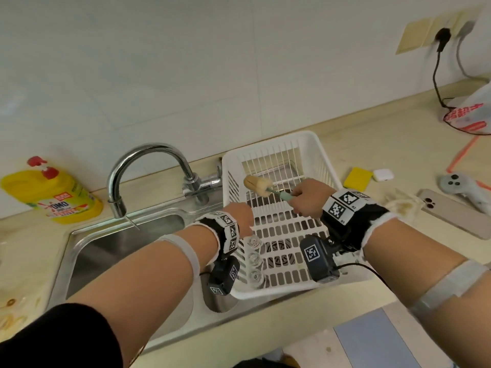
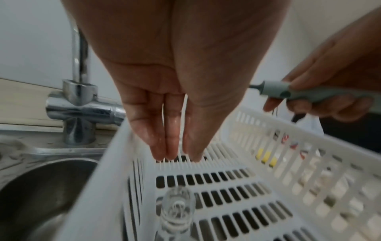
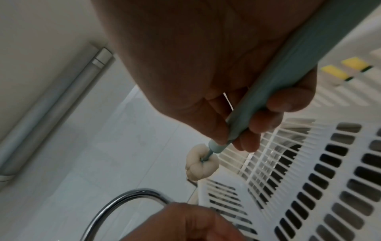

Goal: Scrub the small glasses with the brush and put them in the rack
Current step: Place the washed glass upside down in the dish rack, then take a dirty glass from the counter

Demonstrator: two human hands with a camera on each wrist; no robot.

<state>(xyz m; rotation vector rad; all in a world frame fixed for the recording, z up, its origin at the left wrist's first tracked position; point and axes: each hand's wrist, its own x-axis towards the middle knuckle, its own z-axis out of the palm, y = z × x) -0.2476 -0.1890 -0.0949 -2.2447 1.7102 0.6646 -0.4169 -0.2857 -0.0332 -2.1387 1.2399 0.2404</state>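
Note:
A white plastic rack [image 1: 281,291] sits over the right sink basin. Three small clear glasses [image 1: 254,258] stand in a row along its left wall; the nearest shows blurred in the left wrist view as a glass [image 2: 177,207]. My left hand [image 1: 240,216] hovers over the rack's left side. Its wet fingers [image 2: 158,146] are straight, point down and hold nothing. My right hand [image 1: 305,197] grips the teal handle [image 3: 278,91] of the brush above the rack's middle. The brush's beige sponge head [image 1: 257,185] points left toward the tap.
A chrome faucet [image 1: 148,166] arches over the left steel basin [image 1: 119,248]. A yellow detergent bottle [image 1: 53,192] stands at far left. Right of the rack lie a yellow sponge [image 1: 357,177], a phone [image 1: 451,211], a grey controller [image 1: 462,187] and a plastic bag [image 1: 473,112].

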